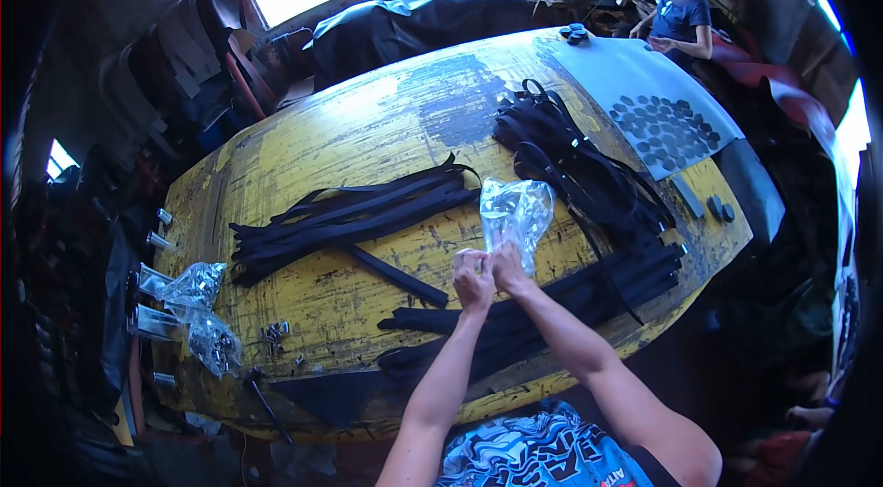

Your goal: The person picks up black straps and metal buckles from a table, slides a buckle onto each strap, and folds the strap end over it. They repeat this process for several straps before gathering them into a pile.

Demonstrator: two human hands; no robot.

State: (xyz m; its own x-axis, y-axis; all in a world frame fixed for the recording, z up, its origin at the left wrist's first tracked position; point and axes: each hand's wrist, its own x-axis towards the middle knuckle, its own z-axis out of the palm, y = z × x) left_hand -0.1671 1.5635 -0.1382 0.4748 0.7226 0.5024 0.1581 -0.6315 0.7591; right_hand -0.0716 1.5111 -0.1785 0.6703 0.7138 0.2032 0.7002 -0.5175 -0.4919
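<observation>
Here, both hands meet over the near half of the worn yellow desk (368, 133), at the lower end of a clear plastic bag (517, 206). The left hand (473, 277) is clenched, its fingers curled in beside the other hand; whether it pinches the film is too small to tell. The right hand (506, 266) grasps the bag near its lower left part, and the crinkled plastic spreads away beyond the fingers. The bag lies between a long bundle of black straps (359, 216) on the left and a looped strap pile (552, 133) on the right, while a lower strap bundle (570, 298) runs beneath the forearms. A single strap (397, 275) slants just left of the hands. Near the left edge sit two more plastic bags (198, 286), one just nearer than the other, with small metal pieces (276, 332) to their right. Toward the far right, many dark discs (664, 130) cover part of a pale sheet (607, 73), and a person (681, 18) is by its far end.
</observation>
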